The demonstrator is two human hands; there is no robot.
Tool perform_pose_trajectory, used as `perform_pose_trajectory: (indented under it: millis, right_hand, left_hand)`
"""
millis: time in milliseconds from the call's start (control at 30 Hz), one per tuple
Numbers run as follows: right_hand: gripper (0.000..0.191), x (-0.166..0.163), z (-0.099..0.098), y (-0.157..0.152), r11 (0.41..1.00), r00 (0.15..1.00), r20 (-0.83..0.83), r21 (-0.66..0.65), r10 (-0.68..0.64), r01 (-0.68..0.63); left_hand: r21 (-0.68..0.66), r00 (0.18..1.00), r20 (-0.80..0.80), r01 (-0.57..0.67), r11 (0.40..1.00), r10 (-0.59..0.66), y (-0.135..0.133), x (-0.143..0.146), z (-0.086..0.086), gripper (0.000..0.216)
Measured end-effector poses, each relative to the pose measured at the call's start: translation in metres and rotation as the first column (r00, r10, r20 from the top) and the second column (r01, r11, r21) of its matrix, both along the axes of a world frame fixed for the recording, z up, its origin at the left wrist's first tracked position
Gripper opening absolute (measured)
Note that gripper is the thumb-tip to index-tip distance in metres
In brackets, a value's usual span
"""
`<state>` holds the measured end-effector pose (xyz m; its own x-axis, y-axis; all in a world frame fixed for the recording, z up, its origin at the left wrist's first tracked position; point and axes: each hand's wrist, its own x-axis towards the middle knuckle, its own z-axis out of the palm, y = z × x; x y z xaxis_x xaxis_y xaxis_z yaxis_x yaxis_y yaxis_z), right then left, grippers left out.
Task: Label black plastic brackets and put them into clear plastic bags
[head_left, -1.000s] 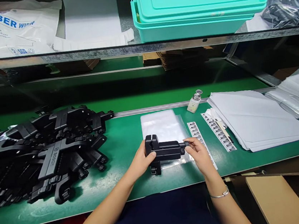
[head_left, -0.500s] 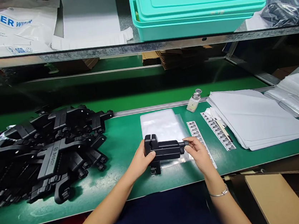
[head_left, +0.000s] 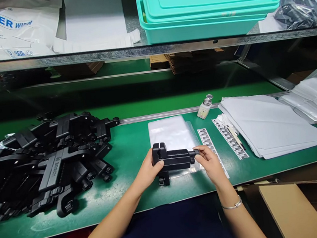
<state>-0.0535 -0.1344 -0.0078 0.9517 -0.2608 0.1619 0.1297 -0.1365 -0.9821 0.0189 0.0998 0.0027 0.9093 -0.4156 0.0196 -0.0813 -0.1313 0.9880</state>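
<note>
A black plastic clamp bracket [head_left: 177, 162] is held level between my two hands, above the clear plastic bags [head_left: 168, 129] on the green bench. My left hand [head_left: 149, 169] wraps round its wider, jawed end, thumb on top. At the other end, the thumb and fingers of my right hand [head_left: 209, 161] pinch the small round knob [head_left: 196, 153]. To the left lies a heap of similar black brackets [head_left: 52, 165], several of them piled over each other. A strip of labels [head_left: 212, 149] lies just beyond my right hand.
A small bottle [head_left: 204, 108] stands behind another label strip [head_left: 230, 139]. White sheets [head_left: 270, 125] and more plastic bags [head_left: 316, 97] are stacked at the right. Overhead, a metal-edged shelf [head_left: 96, 56] carries a turquoise bin [head_left: 208, 29] and a white printed bag [head_left: 14, 32].
Almost nothing differs. The whole view has shifted slightly, while both hands keep the same grip on the bracket.
</note>
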Motion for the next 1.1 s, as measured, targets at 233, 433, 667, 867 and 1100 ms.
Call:
perform_pose_trajectory:
  millis: [233,433,667,867,1100]
  right_hand:
    - [0.025,-0.016,0.019,-0.004,0.884,0.989,0.137,-0.468,0.051,0.019]
    - [0.022,-0.020,0.018,-0.005,0.831,0.966,0.250,-0.549,0.063,0.087]
    - [0.021,-0.018,0.004,-0.009,0.852,0.957,0.281,-0.516,0.073,0.086]
    - [0.032,-0.020,0.004,-0.010,0.924,0.939,0.298,-0.380,0.173,-0.050]
    - [0.036,-0.019,0.006,-0.011,0.920,0.934,0.290,-0.381,0.209,-0.087]
  left_hand:
    - [-0.159,0.990,-0.135,-0.059,0.986,0.038,0.002,-0.002,0.004,0.065]
    - [-0.149,0.999,-0.049,-0.018,0.989,0.011,0.008,-0.003,0.006,0.066]
    - [-0.085,0.999,0.023,0.046,0.995,-0.045,0.015,-0.003,0.012,0.072]
    - [0.010,0.994,0.084,0.069,0.998,-0.069,0.022,-0.010,0.020,0.074]
    - [0.061,0.985,0.150,0.071,0.996,-0.079,0.027,-0.010,0.020,0.073]
